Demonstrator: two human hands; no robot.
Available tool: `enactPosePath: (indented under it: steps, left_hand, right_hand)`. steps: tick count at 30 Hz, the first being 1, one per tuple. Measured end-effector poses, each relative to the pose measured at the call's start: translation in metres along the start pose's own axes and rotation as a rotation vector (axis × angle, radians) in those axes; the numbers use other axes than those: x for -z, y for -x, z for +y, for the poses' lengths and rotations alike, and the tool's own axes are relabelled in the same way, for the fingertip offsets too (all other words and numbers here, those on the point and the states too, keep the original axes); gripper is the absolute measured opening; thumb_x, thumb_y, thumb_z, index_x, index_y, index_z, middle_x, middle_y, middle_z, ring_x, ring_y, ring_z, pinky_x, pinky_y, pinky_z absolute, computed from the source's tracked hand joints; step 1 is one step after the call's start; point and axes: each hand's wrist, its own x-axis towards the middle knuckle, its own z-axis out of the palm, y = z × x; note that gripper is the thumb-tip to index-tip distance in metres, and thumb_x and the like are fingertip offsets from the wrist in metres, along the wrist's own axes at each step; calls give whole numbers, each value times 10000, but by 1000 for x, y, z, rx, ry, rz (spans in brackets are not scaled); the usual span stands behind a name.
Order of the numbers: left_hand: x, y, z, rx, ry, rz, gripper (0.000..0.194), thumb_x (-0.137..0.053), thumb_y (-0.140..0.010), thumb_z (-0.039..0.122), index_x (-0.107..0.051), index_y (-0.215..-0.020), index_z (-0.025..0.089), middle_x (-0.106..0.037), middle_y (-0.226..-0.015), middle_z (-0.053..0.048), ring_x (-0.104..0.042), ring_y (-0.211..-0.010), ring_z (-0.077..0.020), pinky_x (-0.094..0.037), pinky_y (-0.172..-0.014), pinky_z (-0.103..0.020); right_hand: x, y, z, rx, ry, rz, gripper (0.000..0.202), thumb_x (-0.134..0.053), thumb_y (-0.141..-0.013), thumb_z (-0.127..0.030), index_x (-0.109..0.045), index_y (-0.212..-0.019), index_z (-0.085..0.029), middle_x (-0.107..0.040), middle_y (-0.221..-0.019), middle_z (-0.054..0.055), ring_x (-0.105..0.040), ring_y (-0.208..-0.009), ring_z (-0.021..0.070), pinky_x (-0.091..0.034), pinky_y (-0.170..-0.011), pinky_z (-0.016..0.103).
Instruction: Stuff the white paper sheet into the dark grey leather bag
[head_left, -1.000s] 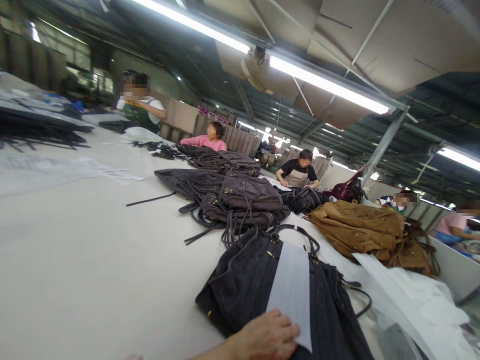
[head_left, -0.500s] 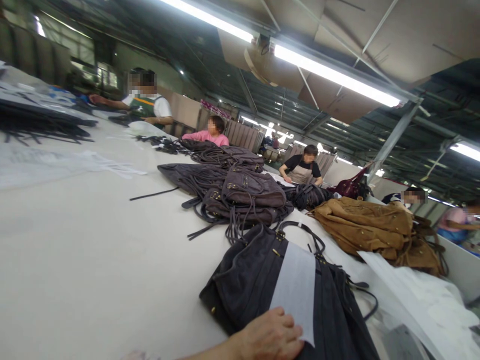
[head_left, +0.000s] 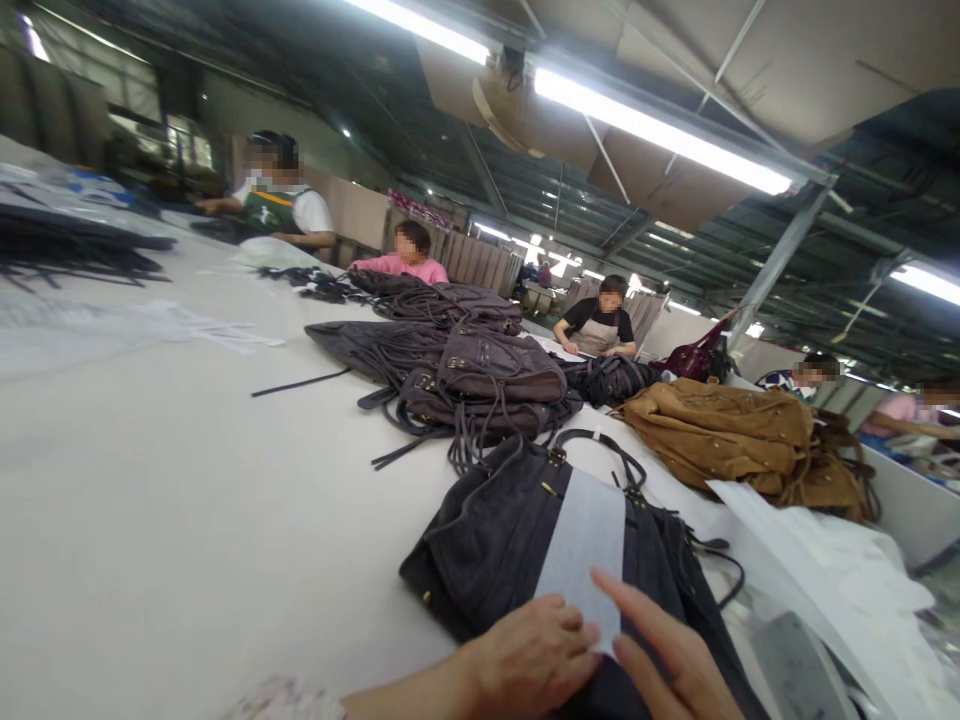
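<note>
A dark grey suede bag (head_left: 487,540) lies flat on the white table (head_left: 187,500) right in front of me. A white paper strip (head_left: 581,550) lies across the bag. My left hand (head_left: 532,660) rests on the bag at the strip's near end, fingers curled against it. My right hand (head_left: 667,650) comes in from the lower right, its fingers stretched out and touching the strip's near corner. Neither hand grips anything that I can see.
Beyond lie a pile of dark purple bags with straps (head_left: 480,385), tan suede bags (head_left: 727,435) and white paper sheets (head_left: 817,560) at right. Black straps (head_left: 67,250) lie far left. Several people work along the table's far side.
My right hand has come into view from the lower right and reached the white strip. My left hand has stayed on the bag. The view has shifted slightly.
</note>
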Motion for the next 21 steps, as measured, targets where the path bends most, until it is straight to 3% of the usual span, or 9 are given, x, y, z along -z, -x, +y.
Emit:
enactPosePath:
  steps: [2, 4, 5, 7, 9, 11, 13, 17, 21]
  left_hand:
    - [-1, 1, 0, -10, 14, -8, 97, -497, -943, 229, -507, -860, 179, -610, -792, -16, -528, -716, -165, -343, -614, -328]
    - [1, 3, -2, 1, 74, -24, 43, -505, -929, 213, -509, -892, 191, -617, -816, -11, -551, -736, -169, -378, -633, -319]
    - [3, 3, -3, 55, 134, -26, 14, -513, -914, 197, -509, -928, 196, -623, -845, -8, -566, -760, -168, -403, -652, -307]
    - [10, 5, -8, 249, 294, -17, 173, -531, -866, 150, -495, -1028, 200, -623, -949, -12, -589, -815, -156, -453, -705, -272]
    - [17, 6, -13, 415, 426, -18, 265, -554, -814, 130, -497, -1065, 195, -588, -1106, -40, -596, -915, -151, -484, -794, -251]
    - [23, 8, -17, 437, 458, -66, 210, -576, -791, 152, -541, -995, 180, -538, -1211, -70, -577, -1026, -179, -483, -899, -278]
    - [27, 10, -20, 388, 435, -137, 134, -584, -784, 183, -574, -916, 162, -519, -1243, -92, -556, -1088, -212, -475, -954, -315]
    - [27, 13, -18, 333, 390, -196, 149, -578, -744, 151, -595, -892, 142, -532, -1226, -106, -555, -1076, -209, -481, -955, -310]
    - [16, 16, -12, 372, 259, -201, 94, -530, -761, 87, -574, -811, 154, -589, -1049, -81, -567, -942, -192, -510, -827, -297]
  right_hand:
    - [-24, -7, 20, -108, -37, -25, 496, -434, -952, -428, -451, -1403, -222, -529, -1385, 95, -524, -1254, 241, -491, -1008, 354]
    - [-48, -3, 34, -104, -97, -114, 614, -501, -900, -511, -428, -1415, -184, -505, -1382, 115, -514, -1250, 266, -458, -1020, 376]
    - [-57, 2, 38, -72, -130, -161, 699, -554, -856, -557, -413, -1421, -171, -484, -1390, 124, -496, -1260, 282, -433, -1034, 392]
    - [-65, 14, 40, -28, -189, -220, 790, -629, -791, -588, -397, -1426, -179, -433, -1421, 118, -442, -1298, 299, -370, -1073, 412]
    - [-61, 23, 37, -67, -221, -223, 661, -601, -838, -532, -445, -1397, -217, -440, -1419, 90, -442, -1300, 275, -355, -1082, 391]
    - [-52, 26, 33, -160, -233, -191, 461, -498, -922, -444, -524, -1339, -248, -512, -1369, 62, -496, -1260, 233, -390, -1054, 355]
    - [-46, 24, 30, -216, -234, -137, 397, -458, -949, -397, -571, -1298, -246, -592, -1295, 53, -567, -1191, 204, -442, -1002, 319]
    - [-50, 18, 27, -92, -132, 48, 387, -552, -908, -369, -609, -1253, -205, -686, -1172, 63, -665, -1049, 183, -517, -903, 249]
    - [-62, 19, 26, 14, 20, 188, 296, -450, -945, -256, -645, -1159, -196, -735, -1045, 60, -701, -950, 156, -551, -850, 208]
